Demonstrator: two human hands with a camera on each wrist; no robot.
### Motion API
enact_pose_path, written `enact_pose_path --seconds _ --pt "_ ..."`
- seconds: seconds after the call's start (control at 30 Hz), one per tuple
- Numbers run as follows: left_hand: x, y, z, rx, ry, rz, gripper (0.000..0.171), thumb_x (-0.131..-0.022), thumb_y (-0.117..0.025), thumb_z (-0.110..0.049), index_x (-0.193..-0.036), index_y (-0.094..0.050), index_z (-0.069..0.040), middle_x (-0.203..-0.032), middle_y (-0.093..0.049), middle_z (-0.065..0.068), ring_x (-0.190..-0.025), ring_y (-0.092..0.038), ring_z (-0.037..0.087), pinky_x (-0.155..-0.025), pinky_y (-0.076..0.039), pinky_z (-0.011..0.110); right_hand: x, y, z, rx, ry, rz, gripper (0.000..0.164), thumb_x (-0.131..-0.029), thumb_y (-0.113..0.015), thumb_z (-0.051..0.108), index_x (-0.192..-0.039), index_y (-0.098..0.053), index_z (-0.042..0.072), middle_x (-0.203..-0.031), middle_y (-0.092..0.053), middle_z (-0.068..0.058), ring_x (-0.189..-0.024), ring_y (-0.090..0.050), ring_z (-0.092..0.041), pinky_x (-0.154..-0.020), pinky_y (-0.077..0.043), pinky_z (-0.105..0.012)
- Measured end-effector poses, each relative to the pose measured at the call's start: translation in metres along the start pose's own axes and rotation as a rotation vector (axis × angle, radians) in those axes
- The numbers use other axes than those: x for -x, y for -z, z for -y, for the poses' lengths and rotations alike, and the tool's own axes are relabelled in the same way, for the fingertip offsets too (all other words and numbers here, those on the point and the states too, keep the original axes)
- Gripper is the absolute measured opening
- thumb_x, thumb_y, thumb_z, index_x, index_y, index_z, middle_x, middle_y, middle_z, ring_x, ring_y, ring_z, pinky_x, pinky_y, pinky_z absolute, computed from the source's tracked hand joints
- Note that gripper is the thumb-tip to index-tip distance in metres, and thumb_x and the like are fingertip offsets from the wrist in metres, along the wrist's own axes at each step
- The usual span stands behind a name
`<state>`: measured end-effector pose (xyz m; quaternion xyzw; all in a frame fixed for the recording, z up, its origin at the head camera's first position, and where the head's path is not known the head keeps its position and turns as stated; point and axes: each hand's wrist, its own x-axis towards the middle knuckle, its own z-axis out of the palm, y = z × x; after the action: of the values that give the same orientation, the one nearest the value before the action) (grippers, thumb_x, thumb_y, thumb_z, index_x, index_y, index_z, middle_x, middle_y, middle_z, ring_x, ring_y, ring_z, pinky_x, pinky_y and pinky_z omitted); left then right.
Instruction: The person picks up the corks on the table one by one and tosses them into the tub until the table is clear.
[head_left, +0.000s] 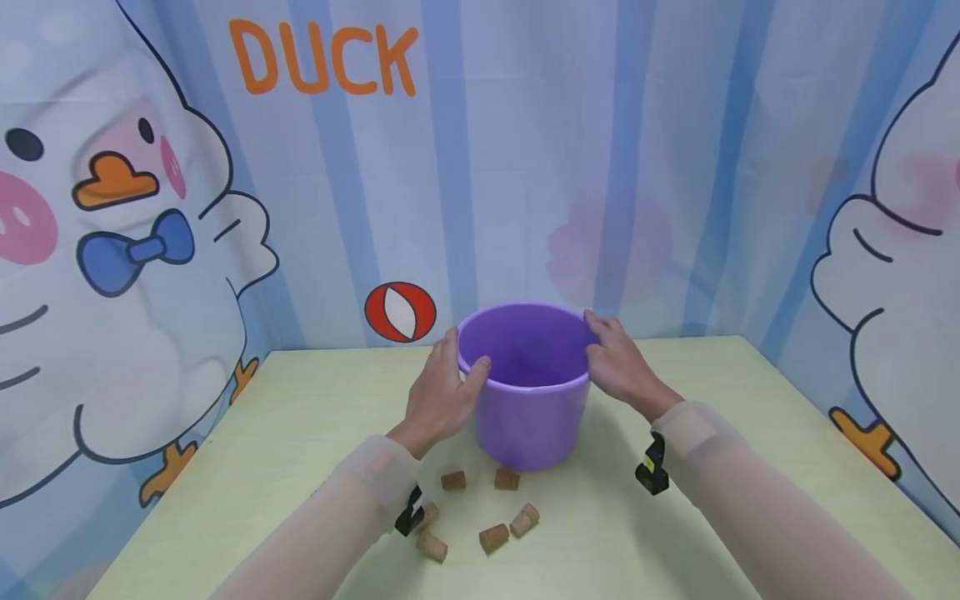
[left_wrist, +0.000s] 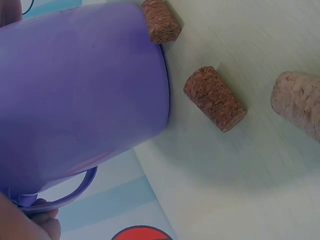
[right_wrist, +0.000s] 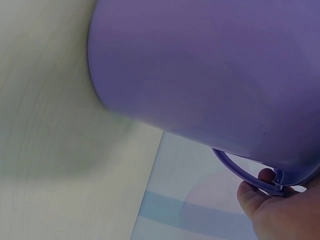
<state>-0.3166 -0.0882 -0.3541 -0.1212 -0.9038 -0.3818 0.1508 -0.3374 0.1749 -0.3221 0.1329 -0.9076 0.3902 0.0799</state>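
A purple bucket [head_left: 531,425] is upright at the middle of the table, its mouth facing up. My left hand [head_left: 442,390] grips its left rim, the thumb over the edge. On the right side, my right hand [head_left: 621,358] holds the rim. Part of a purple handle [left_wrist: 75,195] loops out by the left fingers in the left wrist view. The handle [right_wrist: 235,169] also shows beside my right fingers in the right wrist view. Several corks lie in front of the bucket, including one cork [head_left: 507,479] near its base. Whether the base touches the table is hard to tell.
The pale table [head_left: 300,433] ends at a striped blue curtain [head_left: 525,167] behind the bucket. Two more corks, a brown cork [head_left: 493,538] and a lighter cork [head_left: 524,520], lie nearer me. My left sleeve [head_left: 330,517] partly covers corks at the left.
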Motion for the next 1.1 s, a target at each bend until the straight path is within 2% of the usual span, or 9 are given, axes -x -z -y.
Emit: enact_pose_path --seconds 0.17,0.7,1.1 --pt "0.0 -0.002 0.001 0.027 -0.002 -0.017 0.077 -0.104 -0.046 -0.046 -0.164 -0.016 -0.009 -0.161 -0.036 0.012 -0.144 -0.041 0.03 -0.113 -0.038 0.058 0.001 0.001 0.001 0.007 -0.009 0.006 0.063 -0.101 -0.03 0.011 -0.162 -0.017 0.0 -0.162 -0.021 -0.029 -0.151 -0.021 -0.046 -0.122 -0.018 -0.06" --pt "0.003 0.004 0.003 0.051 -0.008 0.005 0.085 -0.103 -0.044 -0.058 -0.165 -0.011 -0.01 -0.165 -0.03 0.01 -0.15 -0.034 0.03 -0.116 -0.032 0.061 0.0 0.004 0.003 0.026 -0.042 0.043 0.063 -0.102 -0.029 0.013 -0.163 -0.015 0.004 -0.164 -0.02 -0.026 -0.151 -0.022 -0.045 -0.121 -0.021 -0.061" --pt "0.014 0.014 0.014 0.035 0.032 0.022 0.089 -0.101 -0.041 -0.065 -0.165 -0.01 -0.011 -0.168 -0.026 0.011 -0.152 -0.028 0.033 -0.117 -0.027 0.066 0.0 0.006 0.004 0.051 -0.026 0.046 0.062 -0.102 -0.029 0.011 -0.162 -0.016 0.001 -0.161 -0.022 -0.029 -0.149 -0.024 -0.047 -0.12 -0.022 -0.061"
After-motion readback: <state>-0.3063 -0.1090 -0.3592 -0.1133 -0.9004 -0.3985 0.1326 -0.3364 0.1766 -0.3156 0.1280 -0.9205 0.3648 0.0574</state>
